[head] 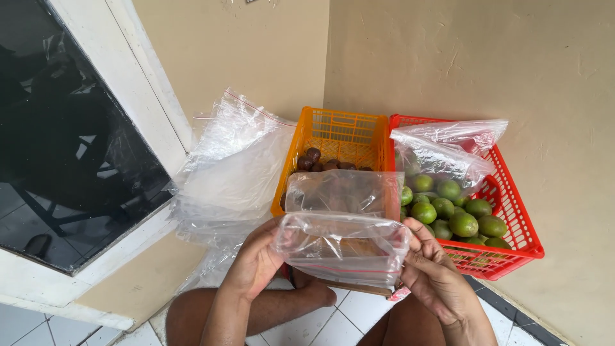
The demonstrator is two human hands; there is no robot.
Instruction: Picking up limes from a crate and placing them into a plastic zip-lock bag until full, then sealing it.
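Note:
A clear plastic zip bag is held between both hands, its mouth pulled apart. My left hand grips its left edge and my right hand grips its right edge. Just behind the bag stands an orange plastic basket with several dark brown round fruits. To its right is a red plastic basket with several green limes. A clear bag lies over the limes at the back of the red basket.
A heap of clear plastic bags leans against the wall on the left. A dark glass pane in a white frame fills the left side. Beige walls meet in a corner behind the baskets. My bare knees rest over white floor tiles.

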